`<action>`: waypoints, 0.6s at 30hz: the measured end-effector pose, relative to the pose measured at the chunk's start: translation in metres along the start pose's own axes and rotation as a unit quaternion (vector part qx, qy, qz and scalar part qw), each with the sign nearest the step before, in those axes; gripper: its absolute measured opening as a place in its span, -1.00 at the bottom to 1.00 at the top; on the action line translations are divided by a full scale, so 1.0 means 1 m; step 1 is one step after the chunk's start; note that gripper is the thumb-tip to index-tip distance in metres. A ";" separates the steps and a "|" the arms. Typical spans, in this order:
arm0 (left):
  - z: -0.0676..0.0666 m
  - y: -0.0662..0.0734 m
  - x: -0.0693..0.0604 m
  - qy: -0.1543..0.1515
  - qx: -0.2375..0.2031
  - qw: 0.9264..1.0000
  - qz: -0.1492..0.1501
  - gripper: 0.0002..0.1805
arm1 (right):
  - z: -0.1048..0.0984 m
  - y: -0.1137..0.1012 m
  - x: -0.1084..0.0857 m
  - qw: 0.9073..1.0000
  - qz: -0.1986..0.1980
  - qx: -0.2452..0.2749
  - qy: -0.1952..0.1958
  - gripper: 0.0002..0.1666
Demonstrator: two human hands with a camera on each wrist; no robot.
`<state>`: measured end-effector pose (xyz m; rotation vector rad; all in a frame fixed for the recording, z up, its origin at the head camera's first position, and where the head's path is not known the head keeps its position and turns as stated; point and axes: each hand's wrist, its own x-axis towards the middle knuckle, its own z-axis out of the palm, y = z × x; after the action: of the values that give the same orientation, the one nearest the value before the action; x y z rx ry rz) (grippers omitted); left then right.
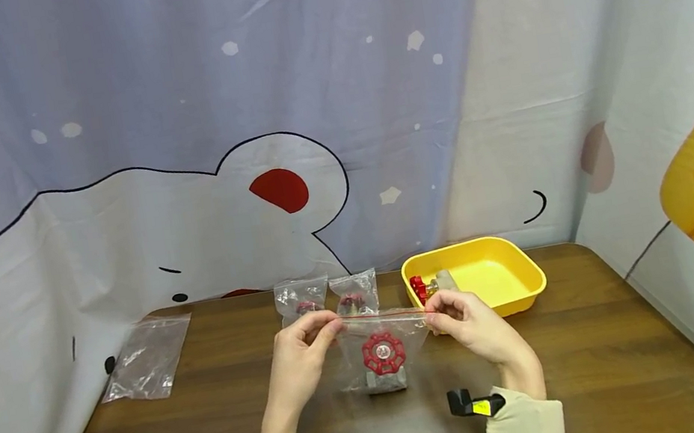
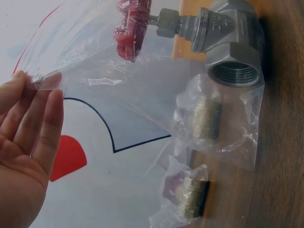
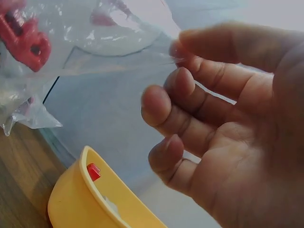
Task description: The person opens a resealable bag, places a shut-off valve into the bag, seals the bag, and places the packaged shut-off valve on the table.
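My left hand [image 1: 302, 363] pinches the left top corner of a clear zip-lock bag [image 1: 411, 331] between thumb and fingers. The opposite corner is pinched by my right hand [image 1: 477, 328], so the red-lined top edge stretches between them. Inside the bag a gate valve [image 2: 237, 42] with a grey metal body and a red handwheel [image 1: 383, 353] stands upright on the table. The left wrist view shows its threaded opening through the film. From the frames I cannot tell whether the zip is sealed.
Behind the hands stand two bagged valves [image 1: 307, 307] [image 2: 192, 197]. A yellow tray [image 1: 499, 275] at the back right holds another red-handled valve [image 1: 442, 282]. A flat clear bag [image 1: 147, 358] lies at the left on the wooden table [image 1: 217, 426]. A printed curtain [image 1: 163, 86] hangs behind.
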<state>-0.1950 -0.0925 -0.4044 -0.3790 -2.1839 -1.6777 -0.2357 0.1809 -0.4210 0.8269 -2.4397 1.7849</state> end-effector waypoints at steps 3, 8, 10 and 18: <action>0.000 -0.001 0.000 0.001 -0.002 1.000 -0.002 -0.95 | 0.001 -0.001 0.000 1.000 0.010 -0.003 -0.002 -0.90; 0.000 -0.001 0.000 0.000 -0.005 1.000 0.001 -0.96 | 0.004 -0.003 0.003 1.000 0.019 -0.011 0.006 -0.88; 0.000 0.000 0.000 0.000 -0.004 1.000 0.004 -0.97 | 0.004 -0.002 0.003 1.000 0.019 -0.015 0.008 -0.87; 0.001 0.001 0.000 -0.002 -0.013 1.000 0.009 -0.97 | 0.007 0.002 0.006 0.999 -0.011 -0.050 0.006 -0.86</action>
<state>-0.1950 -0.0914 -0.4036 -0.4092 -2.1567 -1.6991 -0.2393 0.1730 -0.4229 0.8284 -2.4775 1.6416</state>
